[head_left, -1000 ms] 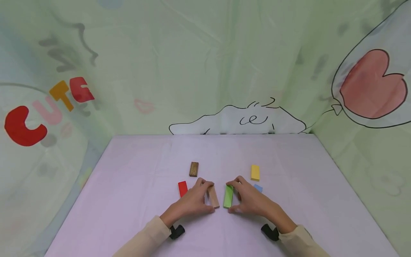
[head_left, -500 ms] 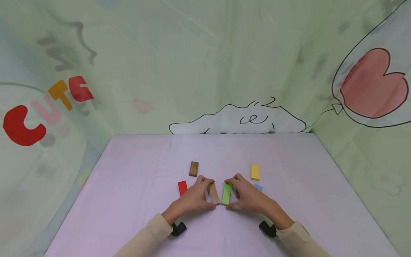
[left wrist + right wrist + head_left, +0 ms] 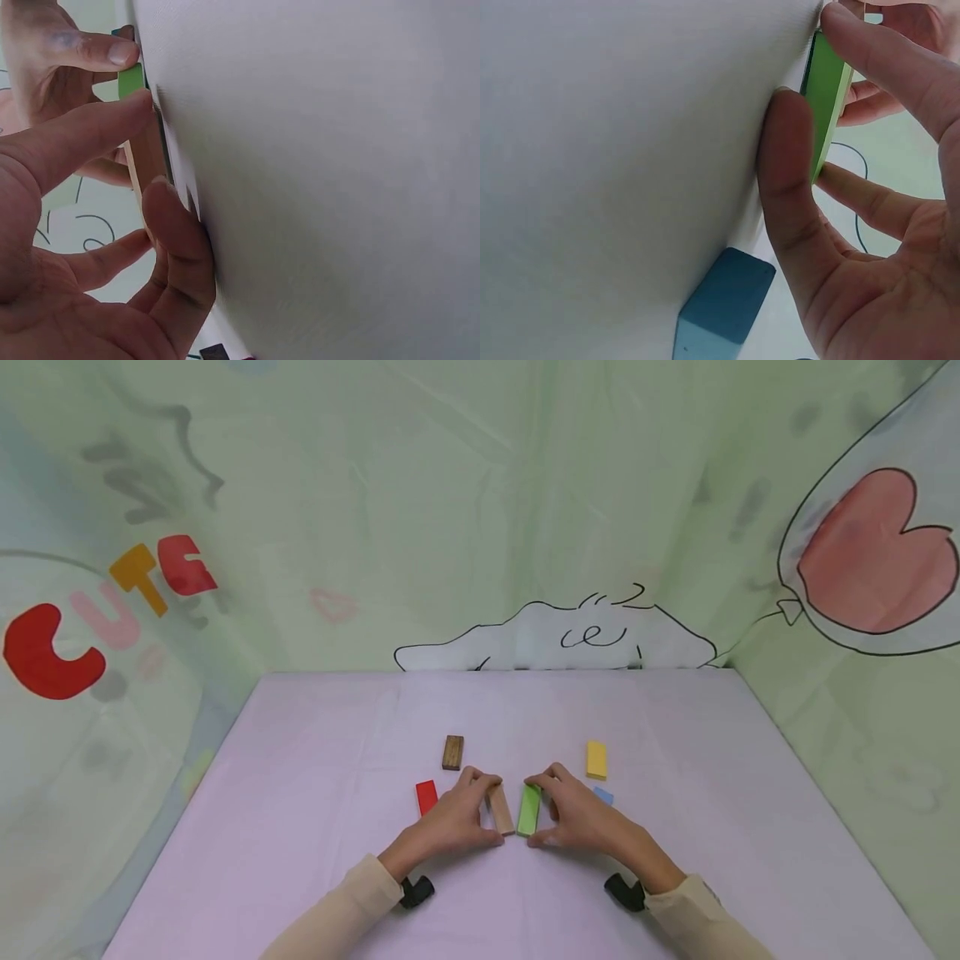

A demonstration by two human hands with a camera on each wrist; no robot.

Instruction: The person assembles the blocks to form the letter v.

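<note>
Near the front middle of the table, my left hand (image 3: 459, 814) pinches a light wooden block (image 3: 501, 810) lengthwise, thumb at its near end and a finger at its far end. My right hand (image 3: 581, 814) holds a light green block (image 3: 528, 810) the same way, just to the right. The two blocks lean toward each other, their far ends close to the fingertips and their near ends almost meeting. In the left wrist view, the wooden block (image 3: 148, 161) lies low along the cloth. The green block (image 3: 827, 97) fills the right hand's grasp in the right wrist view.
A dark brown block (image 3: 453, 752) and a red block (image 3: 426, 797) lie to the left. To the right are a yellow block (image 3: 596, 760) and a blue block (image 3: 603, 795), partly hidden behind the right hand. The pale cloth-covered table (image 3: 337, 718) meets a printed curtain (image 3: 450, 510) behind.
Over the second, both hands have shifted slightly away from the body, and the green block has come left, narrowing the gap to the wooden block. Little differs in the last half second.
</note>
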